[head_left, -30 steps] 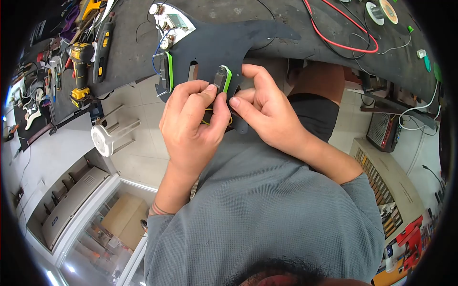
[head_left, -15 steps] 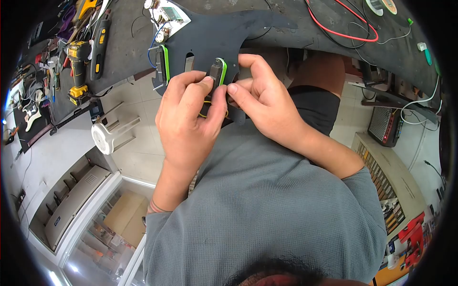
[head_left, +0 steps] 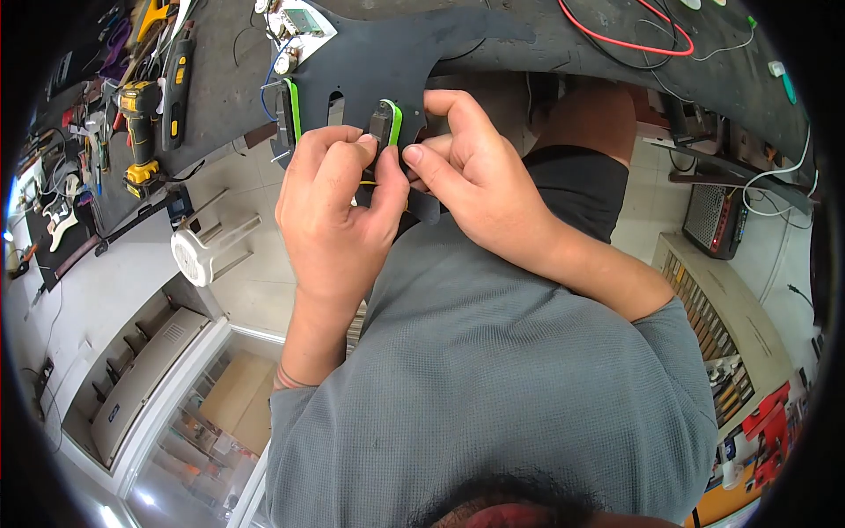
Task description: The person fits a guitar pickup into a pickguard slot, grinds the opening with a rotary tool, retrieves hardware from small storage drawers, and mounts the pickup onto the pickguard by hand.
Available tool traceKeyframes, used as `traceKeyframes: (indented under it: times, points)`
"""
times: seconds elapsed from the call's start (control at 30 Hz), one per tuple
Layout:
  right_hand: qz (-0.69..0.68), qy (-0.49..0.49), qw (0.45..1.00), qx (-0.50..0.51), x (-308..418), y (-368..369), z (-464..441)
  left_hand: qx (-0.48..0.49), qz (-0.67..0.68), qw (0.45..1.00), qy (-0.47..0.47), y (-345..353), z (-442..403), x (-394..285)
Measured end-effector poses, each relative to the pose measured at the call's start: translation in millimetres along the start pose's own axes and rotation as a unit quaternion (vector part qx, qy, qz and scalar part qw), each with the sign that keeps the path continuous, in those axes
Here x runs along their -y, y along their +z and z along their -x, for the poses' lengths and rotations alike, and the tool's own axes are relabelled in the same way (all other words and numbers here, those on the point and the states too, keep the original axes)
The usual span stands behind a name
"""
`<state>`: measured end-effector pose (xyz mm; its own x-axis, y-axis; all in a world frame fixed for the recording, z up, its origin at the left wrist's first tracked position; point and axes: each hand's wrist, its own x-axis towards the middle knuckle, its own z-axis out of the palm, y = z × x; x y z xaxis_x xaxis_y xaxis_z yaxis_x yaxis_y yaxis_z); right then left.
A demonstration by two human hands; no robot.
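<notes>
A black guitar pickguard hangs over the bench's front edge, its slotted end toward my body. My left hand is closed, thumb and fingers pinching a black pickup with a bright green edge that stands at the pickguard. At the pickguard's right edge, my right hand has its thumb and fingertips closed, with the index finger bent along the rim. What lies between the right fingertips is partly hidden. A second green-edged pickup stands at the left side. A bit of yellow wire shows beneath my left fingers.
A white plate with pots and a small circuit board is at the pickguard's upper left. On the bench lie a yellow-black power screwdriver, a black-yellow tool and a red cable. A white stool stands below left.
Both hands, the pickguard and its pickups have shifted slightly left and a little toward the bench. The pinch on the pickup stays the same.
</notes>
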<state>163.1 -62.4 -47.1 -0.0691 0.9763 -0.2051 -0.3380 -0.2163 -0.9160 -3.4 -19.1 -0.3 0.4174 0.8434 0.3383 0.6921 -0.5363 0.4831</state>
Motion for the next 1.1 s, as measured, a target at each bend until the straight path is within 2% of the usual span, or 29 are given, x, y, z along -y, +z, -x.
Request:
traceKeyframes:
  times: [0.67, 1.1]
  points:
    - [-0.008, -0.015, 1.0, -0.009, -8.9, 3.2, -0.5, 0.024, -0.024, 0.999, 0.005, -0.4, -1.7, -1.6]
    - [0.014, 0.002, 1.0, -0.005, 2.0, 0.7, 0.5, 0.0, -0.009, 1.0, 0.015, 3.4, 0.1, 1.2]
